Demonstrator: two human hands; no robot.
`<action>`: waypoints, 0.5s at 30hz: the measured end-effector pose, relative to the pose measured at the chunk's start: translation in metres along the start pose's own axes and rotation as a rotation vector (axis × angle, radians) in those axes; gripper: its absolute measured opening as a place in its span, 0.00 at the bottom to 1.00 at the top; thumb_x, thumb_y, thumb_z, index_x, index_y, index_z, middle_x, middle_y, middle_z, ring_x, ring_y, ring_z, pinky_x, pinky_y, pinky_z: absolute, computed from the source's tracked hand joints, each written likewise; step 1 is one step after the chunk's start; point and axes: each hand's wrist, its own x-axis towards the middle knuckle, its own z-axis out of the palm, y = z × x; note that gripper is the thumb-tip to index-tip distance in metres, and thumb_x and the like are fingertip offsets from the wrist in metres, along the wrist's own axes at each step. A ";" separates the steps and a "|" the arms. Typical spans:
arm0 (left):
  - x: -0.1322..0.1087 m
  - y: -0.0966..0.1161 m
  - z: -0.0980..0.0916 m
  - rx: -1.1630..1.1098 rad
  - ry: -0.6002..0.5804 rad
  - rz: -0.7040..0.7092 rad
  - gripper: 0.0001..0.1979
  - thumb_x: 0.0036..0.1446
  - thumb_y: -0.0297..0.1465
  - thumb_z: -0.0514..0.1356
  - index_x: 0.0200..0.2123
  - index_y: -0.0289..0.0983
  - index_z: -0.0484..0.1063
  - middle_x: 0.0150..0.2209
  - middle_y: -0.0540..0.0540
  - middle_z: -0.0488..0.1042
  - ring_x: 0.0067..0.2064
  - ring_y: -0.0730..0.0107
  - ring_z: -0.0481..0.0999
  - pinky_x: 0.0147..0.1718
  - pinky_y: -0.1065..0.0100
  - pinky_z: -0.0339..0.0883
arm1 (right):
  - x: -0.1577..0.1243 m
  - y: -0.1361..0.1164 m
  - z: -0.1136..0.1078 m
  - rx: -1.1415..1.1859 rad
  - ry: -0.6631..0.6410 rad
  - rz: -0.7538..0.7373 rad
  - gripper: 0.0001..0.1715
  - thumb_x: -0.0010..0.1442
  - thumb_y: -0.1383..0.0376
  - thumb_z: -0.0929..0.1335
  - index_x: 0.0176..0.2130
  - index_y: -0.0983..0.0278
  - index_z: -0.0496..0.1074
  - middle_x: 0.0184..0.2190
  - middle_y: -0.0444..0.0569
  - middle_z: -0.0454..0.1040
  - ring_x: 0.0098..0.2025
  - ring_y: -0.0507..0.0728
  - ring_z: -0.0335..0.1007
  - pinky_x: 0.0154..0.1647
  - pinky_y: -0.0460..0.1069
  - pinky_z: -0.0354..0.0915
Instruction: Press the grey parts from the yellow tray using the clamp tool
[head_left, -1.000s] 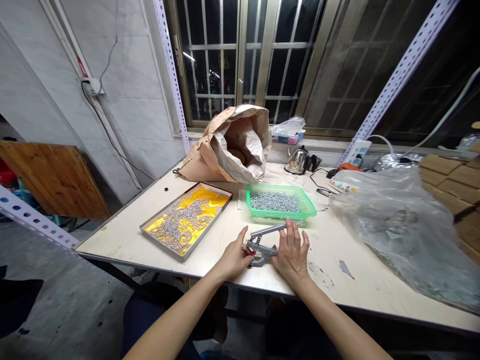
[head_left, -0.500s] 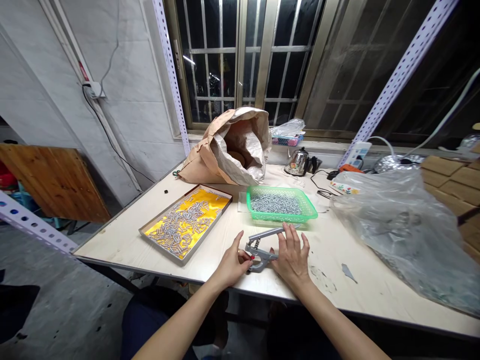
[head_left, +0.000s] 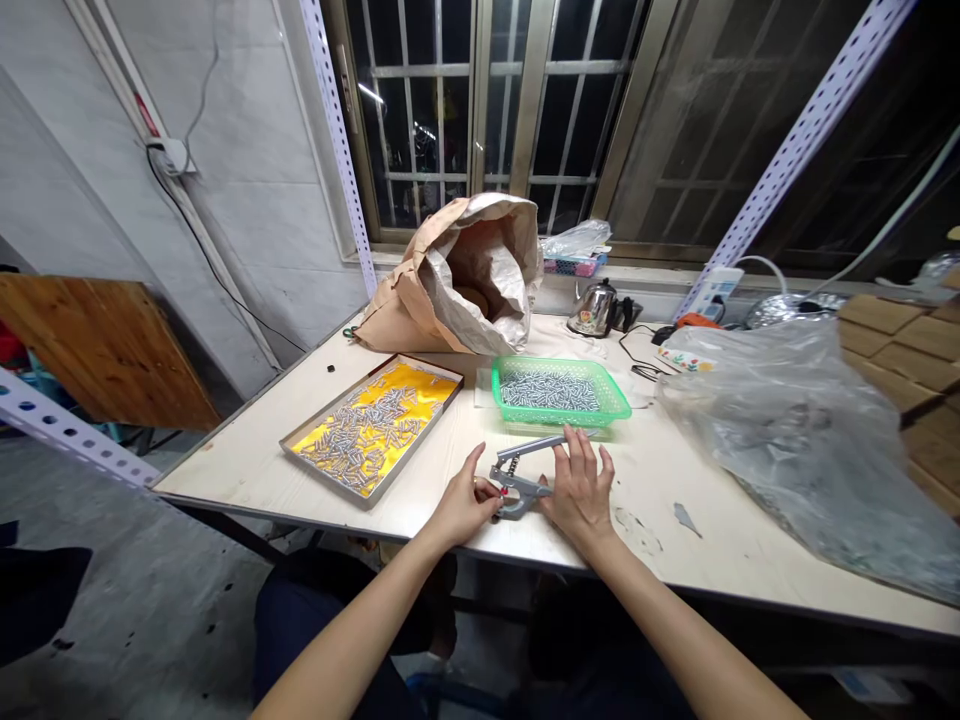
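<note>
A grey metal hand press plier (head_left: 525,478) lies on the pale table (head_left: 247,440) near its front edge, handles pointing right. My left hand (head_left: 463,507) pinches something small at the tool's jaw; what it holds is too small to name. My right hand (head_left: 580,488) rests on the tool's lower handle with fingers stretched over it, the upper handle standing open above. Just behind the tool sits a green plastic basket (head_left: 619,404) with several small metal pieces.
A shallow tray with yellow lining (head_left: 427,388) holds several metal pieces at the left. A crumpled brown paper sack (head_left: 450,290) stands at the back, a kettle (head_left: 592,312) beside it. A big clear plastic bag (head_left: 810,440) fills the right side.
My hands and the tool stay almost as they were. The camera has tipped slightly, so everything sits a little higher in view.
</note>
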 end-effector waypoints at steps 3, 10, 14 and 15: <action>0.000 0.000 0.001 -0.005 0.005 -0.008 0.47 0.46 0.25 0.63 0.66 0.34 0.40 0.29 0.49 0.76 0.30 0.71 0.73 0.34 0.68 0.65 | 0.000 0.001 0.000 0.006 0.008 -0.007 0.27 0.51 0.65 0.65 0.51 0.71 0.62 0.57 0.64 0.62 0.63 0.66 0.48 0.61 0.65 0.40; 0.001 0.001 -0.004 -0.169 0.155 0.033 0.42 0.45 0.27 0.61 0.62 0.32 0.46 0.29 0.50 0.72 0.34 0.70 0.72 0.36 0.68 0.64 | 0.001 0.010 0.005 0.041 -0.144 -0.086 0.21 0.55 0.61 0.65 0.46 0.71 0.65 0.39 0.58 0.71 0.42 0.61 0.65 0.45 0.55 0.60; 0.003 0.002 -0.010 -0.177 0.380 0.047 0.27 0.50 0.33 0.58 0.53 0.33 0.59 0.28 0.51 0.70 0.31 0.72 0.70 0.34 0.70 0.63 | 0.006 0.015 0.010 -0.005 -0.439 -0.130 0.07 0.54 0.67 0.65 0.35 0.67 0.68 0.29 0.52 0.72 0.33 0.58 0.66 0.32 0.49 0.58; 0.003 0.002 -0.011 -0.162 0.397 0.047 0.23 0.51 0.35 0.57 0.50 0.33 0.61 0.28 0.51 0.70 0.30 0.72 0.69 0.33 0.70 0.62 | 0.009 0.015 0.011 -0.009 -0.461 -0.140 0.04 0.53 0.68 0.65 0.32 0.66 0.68 0.27 0.51 0.71 0.31 0.56 0.66 0.30 0.48 0.56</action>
